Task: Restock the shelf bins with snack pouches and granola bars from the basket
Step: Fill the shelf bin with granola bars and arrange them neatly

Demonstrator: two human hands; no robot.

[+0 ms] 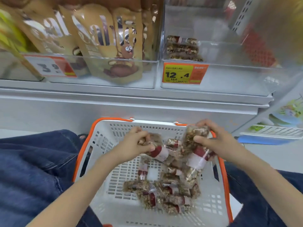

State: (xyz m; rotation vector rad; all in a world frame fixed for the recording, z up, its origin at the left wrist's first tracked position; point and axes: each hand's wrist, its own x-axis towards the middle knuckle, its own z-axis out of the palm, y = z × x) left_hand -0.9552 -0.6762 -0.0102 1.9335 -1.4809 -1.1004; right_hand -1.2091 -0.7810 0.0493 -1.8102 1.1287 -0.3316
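Observation:
A white basket with an orange rim (164,212) sits on the floor between my knees and holds several clear-wrapped granola bars (165,195) with red and white labels. My left hand (136,143) grips one granola bar (159,153) over the basket's far side. My right hand (213,138) holds a bundle of granola bars (195,148) near the basket's right rim. On the shelf above, a clear bin (229,79) at right has a few granola bars (182,48) stacked in its back left. The clear bin (98,82) to its left holds tan snack pouches (118,43).
Orange and yellow price tags (183,73) hang on the bin fronts. The grey shelf edge (131,102) runs across just beyond the basket. My jeans-clad legs (36,169) flank the basket. A lower rack with colourful packs (282,125) stands at right.

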